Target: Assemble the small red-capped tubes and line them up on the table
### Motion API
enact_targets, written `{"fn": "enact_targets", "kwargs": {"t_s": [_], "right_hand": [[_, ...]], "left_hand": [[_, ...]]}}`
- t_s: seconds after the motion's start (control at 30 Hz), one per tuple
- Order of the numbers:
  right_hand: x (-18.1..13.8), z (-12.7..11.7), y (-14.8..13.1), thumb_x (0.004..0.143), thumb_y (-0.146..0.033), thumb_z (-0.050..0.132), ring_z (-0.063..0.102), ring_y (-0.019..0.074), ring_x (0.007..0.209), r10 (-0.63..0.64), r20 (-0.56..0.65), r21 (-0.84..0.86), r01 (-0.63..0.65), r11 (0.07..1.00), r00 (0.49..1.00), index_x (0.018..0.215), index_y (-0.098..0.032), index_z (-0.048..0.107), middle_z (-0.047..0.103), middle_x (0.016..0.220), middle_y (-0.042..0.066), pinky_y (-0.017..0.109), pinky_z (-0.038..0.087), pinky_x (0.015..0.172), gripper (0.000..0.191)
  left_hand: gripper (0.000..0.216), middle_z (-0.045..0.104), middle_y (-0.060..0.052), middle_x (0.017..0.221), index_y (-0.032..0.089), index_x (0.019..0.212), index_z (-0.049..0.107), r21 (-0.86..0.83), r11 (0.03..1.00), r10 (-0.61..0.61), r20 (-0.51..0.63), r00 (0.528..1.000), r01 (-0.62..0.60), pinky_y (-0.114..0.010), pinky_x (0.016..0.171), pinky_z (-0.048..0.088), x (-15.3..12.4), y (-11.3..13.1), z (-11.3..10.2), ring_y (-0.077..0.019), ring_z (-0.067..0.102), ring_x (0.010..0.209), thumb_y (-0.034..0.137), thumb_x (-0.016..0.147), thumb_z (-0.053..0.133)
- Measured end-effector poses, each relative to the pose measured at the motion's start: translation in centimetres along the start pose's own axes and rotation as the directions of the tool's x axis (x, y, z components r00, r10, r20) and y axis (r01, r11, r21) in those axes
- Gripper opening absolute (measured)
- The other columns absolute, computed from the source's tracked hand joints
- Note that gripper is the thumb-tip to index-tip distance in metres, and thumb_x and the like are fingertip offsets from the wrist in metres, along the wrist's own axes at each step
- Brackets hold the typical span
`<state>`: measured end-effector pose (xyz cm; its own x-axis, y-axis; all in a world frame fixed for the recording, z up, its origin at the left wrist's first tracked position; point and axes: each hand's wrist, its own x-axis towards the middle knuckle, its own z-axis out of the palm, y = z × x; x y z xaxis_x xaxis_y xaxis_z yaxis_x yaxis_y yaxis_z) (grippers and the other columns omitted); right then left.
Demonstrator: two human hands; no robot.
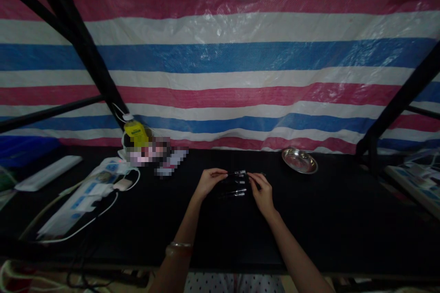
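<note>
My left hand [210, 182] is closed, thumb and fingertips pinching the left end of a slim dark tube [237, 172] with a shiny silver-clear right part. Just off that tube's right end, my right hand [262, 192] is closed in a pinch. A thin dark piece seems to stick out past its fingers, too small and dim to name. Between and below the hands, several similar slim tubes [238, 193] lie side by side on the black table [237, 233]. Their dark parts blend into the tabletop.
A round metal dish [299, 160] stands at the back right. To the left are a white power strip [77, 199] with plugs and cables, a long white box [50, 173], and a bottle of yellow liquid [136, 132]. A striped plastic sheet [220, 55] hangs behind, between black frame posts.
</note>
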<state>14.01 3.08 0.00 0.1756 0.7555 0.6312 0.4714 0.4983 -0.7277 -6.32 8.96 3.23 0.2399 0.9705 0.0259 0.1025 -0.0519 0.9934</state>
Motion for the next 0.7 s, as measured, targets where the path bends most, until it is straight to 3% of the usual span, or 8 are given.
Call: {"fn": "enact_targets", "kwargs": {"t_s": [0.17,0.47,0.7], "right_hand": [[0.08,-0.16,-0.04,0.087,-0.024,0.047,0.061,0.0186,0.087,-0.001,-0.028,0.005,0.002,1.0,1.0,0.102,-0.021,0.067,0.064,0.093,0.008,0.034,0.051,0.077,0.025],[0.09,-0.2,-0.26,0.086,-0.023,0.048,0.062,0.018,0.085,-0.016,0.04,-0.013,0.016,1.0,0.999,0.098,-0.022,0.068,0.064,0.09,0.007,0.032,0.051,0.077,0.024],[0.18,-0.28,-0.21,0.086,-0.023,0.047,0.061,0.0183,0.086,-0.012,-0.013,-0.017,0.012,1.0,1.0,0.1,-0.021,0.067,0.064,0.091,0.008,0.034,0.051,0.079,0.024]], "left_hand": [[0.027,0.073,-0.007,0.082,0.014,0.08,0.071,-0.018,1.0,0.015,-0.011,1.0,-0.015,-0.032,0.079,0.051,0.02,-0.17,0.0,-0.0192,0.067,0.078,0.032,0.059,0.076],[0.031,0.073,-0.007,0.085,0.014,0.082,0.071,-0.026,1.0,0.002,-0.013,1.0,-0.003,-0.033,0.079,0.052,-0.25,-0.07,0.18,-0.0205,0.067,0.081,0.035,0.059,0.075],[0.03,0.073,-0.007,0.084,0.014,0.082,0.071,-0.022,1.0,0.008,-0.007,1.0,-0.008,-0.034,0.079,0.051,-0.19,-0.07,0.15,-0.0207,0.067,0.081,0.035,0.059,0.076]]}}
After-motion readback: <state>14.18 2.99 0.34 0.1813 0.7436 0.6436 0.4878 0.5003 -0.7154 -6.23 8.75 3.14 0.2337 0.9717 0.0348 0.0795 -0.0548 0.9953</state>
